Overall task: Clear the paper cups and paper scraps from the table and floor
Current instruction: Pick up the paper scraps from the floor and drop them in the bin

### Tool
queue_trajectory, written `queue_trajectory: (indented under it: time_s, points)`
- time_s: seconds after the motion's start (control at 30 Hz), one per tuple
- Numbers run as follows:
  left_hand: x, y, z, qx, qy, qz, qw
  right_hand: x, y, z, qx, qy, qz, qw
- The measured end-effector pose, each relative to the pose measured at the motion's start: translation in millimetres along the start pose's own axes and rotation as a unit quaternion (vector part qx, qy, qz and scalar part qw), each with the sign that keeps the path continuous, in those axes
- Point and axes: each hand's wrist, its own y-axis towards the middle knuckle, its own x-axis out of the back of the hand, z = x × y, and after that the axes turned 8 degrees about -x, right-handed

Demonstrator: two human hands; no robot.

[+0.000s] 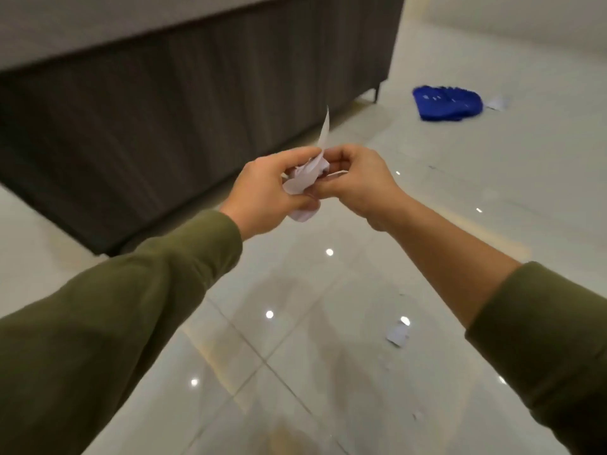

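1. Nearest the camera, two olive-green long sleeves come in from the bottom corners: the left sleeve [98, 323] reaches the wrist, and the right sleeve [542, 339] stops partway up the bare forearm.
2. At the centre of the frame, the left hand [266, 192] has its fingers [295, 201] curled round a crumpled bundle of white paper scraps [303, 178], with the thumb lying over the top.
3. The right hand [358, 182] meets it from the right, its fingers [331, 189] bent and pinching the same bundle.
4. A narrow white paper strip [325, 129] stands up out of the bundle between the two thumbs.
5. The hands hold the paper in the air above a glossy cream tiled floor [295, 372] dotted with bright reflections.
6. A small white paper scrap [397, 334] lies on the floor, lower right of centre, near the right forearm.
7. A dark grey ribbed furniture base [164, 142] with a pale top fills the upper left; whether it is a bed or a sofa I cannot tell.
8. In the upper right a blurred blue object [446, 103] lies on the floor, with another white scrap [497, 102] just beside its right edge.
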Motion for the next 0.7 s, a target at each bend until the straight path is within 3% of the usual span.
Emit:
queue_trajectory:
  time_s: [0.17, 0.37, 0.53, 0.7]
  points:
    - [104, -72, 16, 0.032, 0.032, -0.073, 0.996, -102, -12, 58, 0.043, 0.018, 0.074, 0.996]
    - [243, -225, 57, 0.113, 0.109, -0.173, 0.972, -302, -56, 117, 0.086, 0.010, 0.207, 0.975]
    - [340, -349, 80, 0.203, 0.151, -0.219, 0.942, -453, -115, 151, 0.054, 0.039, 0.310, 0.948]
    - [384, -459, 108, 0.271, 0.156, -0.261, 0.913, -569, -169, 150, 0.009, 0.034, 0.385, 0.922]
